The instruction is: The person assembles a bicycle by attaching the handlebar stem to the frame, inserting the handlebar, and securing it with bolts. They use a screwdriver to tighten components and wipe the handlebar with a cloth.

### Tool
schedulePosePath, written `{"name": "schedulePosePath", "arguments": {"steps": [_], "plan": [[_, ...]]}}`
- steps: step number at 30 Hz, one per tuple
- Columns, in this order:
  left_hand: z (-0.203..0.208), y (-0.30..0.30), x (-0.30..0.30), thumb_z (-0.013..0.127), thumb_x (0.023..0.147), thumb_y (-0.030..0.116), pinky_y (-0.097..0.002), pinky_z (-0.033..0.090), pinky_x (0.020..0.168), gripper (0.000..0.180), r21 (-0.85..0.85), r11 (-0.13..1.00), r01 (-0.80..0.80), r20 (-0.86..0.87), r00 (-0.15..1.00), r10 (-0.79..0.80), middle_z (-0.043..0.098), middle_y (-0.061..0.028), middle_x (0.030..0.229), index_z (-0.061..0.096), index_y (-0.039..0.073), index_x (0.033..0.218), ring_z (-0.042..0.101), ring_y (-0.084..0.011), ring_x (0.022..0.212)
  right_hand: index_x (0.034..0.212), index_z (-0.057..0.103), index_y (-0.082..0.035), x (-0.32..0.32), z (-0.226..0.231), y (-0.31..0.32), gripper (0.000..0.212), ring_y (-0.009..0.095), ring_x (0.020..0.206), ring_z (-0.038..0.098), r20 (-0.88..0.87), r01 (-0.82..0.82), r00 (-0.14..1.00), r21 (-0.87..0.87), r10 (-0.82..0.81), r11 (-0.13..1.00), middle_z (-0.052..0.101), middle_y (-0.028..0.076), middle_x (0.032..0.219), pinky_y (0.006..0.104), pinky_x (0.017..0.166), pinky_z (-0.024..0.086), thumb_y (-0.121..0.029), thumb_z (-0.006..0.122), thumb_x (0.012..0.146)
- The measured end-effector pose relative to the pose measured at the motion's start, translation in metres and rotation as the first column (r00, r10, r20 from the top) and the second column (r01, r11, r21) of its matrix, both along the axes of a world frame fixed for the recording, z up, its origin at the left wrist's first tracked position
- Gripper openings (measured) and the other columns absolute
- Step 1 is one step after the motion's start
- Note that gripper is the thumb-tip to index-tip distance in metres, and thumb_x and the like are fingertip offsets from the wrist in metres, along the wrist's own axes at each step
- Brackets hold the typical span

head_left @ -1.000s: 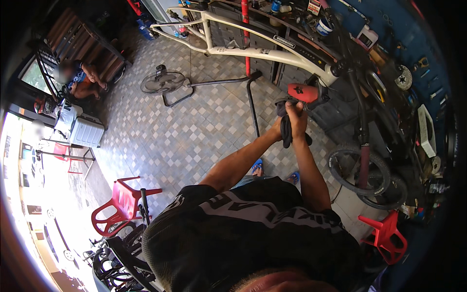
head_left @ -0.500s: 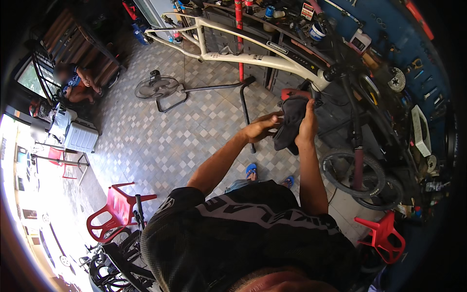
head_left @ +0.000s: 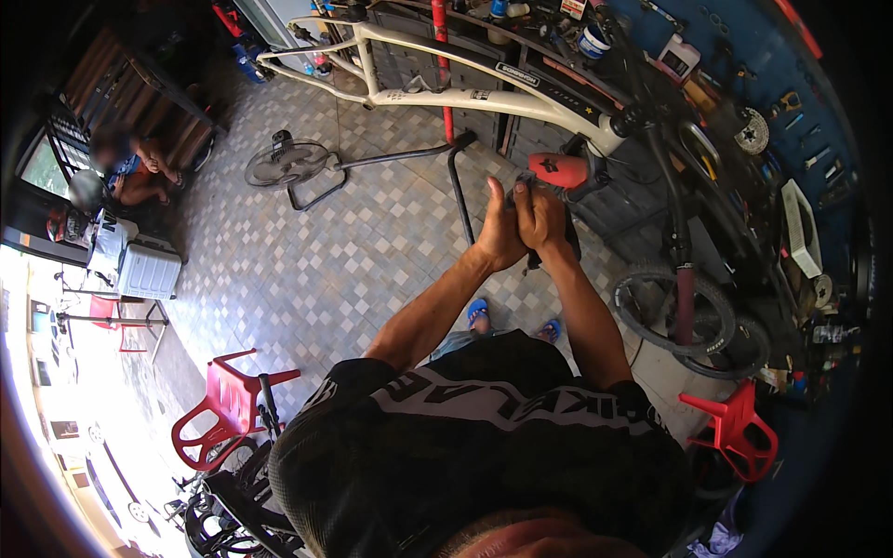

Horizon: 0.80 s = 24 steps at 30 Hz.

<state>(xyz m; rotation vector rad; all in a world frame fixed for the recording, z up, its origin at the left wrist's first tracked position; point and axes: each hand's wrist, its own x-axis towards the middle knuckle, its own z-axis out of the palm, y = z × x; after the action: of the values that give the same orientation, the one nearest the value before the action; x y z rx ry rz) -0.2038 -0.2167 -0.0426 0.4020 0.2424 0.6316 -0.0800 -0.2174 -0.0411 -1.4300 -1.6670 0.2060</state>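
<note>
My left hand [head_left: 500,234] and my right hand [head_left: 543,218] are pressed together in front of me, thumbs pointing up and away. Between and behind them is a dark cloth [head_left: 573,240], bunched up; most of it is hidden by my palms and fingers. Both hands are closed on it. Just beyond my right hand is a red mudguard [head_left: 560,170] with a black mark. Above that, a cream bicycle frame [head_left: 465,99] hangs on a red stand post [head_left: 441,51], its dark fork [head_left: 679,209] reaching down at the right.
The stand's black leg [head_left: 400,158] crosses the tiled floor near a fan [head_left: 290,164]. Loose wheels [head_left: 674,307] lie to the right, below a cluttered workbench. Red chairs [head_left: 223,409] stand on either side. A person [head_left: 139,172] sits at the far left.
My hands have come together around the dark cloth, which was spread between them. They have shifted slightly left, and the red mudguard is now more visible. The view has moved a little.
</note>
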Motion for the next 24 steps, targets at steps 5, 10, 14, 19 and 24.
{"name": "schedulePosePath", "arguments": {"steps": [5,10,14,19,24], "plan": [[-0.008,-0.015,0.018,0.039,0.083,0.095,-0.0504,0.030,0.125,0.124,0.136,0.991,-0.001,-0.065,0.998,0.010,0.036,-0.0174,0.164,0.026,0.001,0.162,0.037,-0.0318,0.152,0.073,0.058,0.003,0.012,-0.018,0.003,0.074,0.043,0.061,0.060,-0.309,0.108,0.933,-0.241,-0.182,0.964,0.061,0.023,0.065,0.0524,0.061,0.042,-0.056,0.035,0.111],[-0.075,-0.034,0.018,0.045,0.094,0.083,-0.0488,0.027,0.126,0.105,0.544,0.700,0.463,-0.534,0.834,-0.136,0.032,-0.0234,0.166,0.031,0.006,0.163,0.031,-0.0377,0.155,0.082,0.060,0.008,0.046,-0.048,-0.007,0.089,0.024,0.068,0.050,-0.553,0.297,0.645,-0.454,-0.527,0.840,0.057,0.010,0.069,0.0451,0.068,0.044,-0.073,0.032,0.106],[-0.038,-0.032,0.003,0.048,0.098,0.076,-0.0494,0.027,0.125,0.092,0.567,0.551,0.612,-0.688,0.720,-0.090,0.032,-0.0266,0.167,0.050,0.003,0.154,0.030,-0.0390,0.156,0.094,0.064,0.009,0.112,-0.123,-0.062,0.092,0.027,0.085,0.062,-0.456,0.323,0.538,-0.665,-0.709,0.673,0.066,0.013,0.088,0.0440,0.081,0.048,-0.079,0.035,0.101],[-0.048,-0.022,0.003,0.053,0.103,0.062,-0.0428,0.042,0.113,0.071,0.477,0.730,0.489,-0.726,0.687,0.014,0.060,-0.0144,0.149,0.063,0.005,0.144,0.053,-0.0277,0.138,0.100,0.069,0.005,0.186,-0.204,-0.188,0.080,0.028,0.089,0.066,-0.134,0.358,0.773,-0.715,-0.620,0.601,0.069,0.020,0.088,0.0447,0.080,0.049,-0.073,0.051,0.098],[-0.065,-0.028,0.006,0.064,0.101,0.056,-0.0325,0.052,0.089,0.064,0.424,0.813,0.399,-0.781,0.616,0.105,0.070,-0.0102,0.116,0.069,0.001,0.134,0.061,-0.0171,0.102,0.118,0.068,0.006,0.253,-0.176,-0.265,0.066,0.043,0.120,0.066,0.224,0.337,0.893,-0.907,-0.390,0.252,0.069,0.032,0.120,0.0499,0.096,0.052,-0.048,0.075,0.080]]}}
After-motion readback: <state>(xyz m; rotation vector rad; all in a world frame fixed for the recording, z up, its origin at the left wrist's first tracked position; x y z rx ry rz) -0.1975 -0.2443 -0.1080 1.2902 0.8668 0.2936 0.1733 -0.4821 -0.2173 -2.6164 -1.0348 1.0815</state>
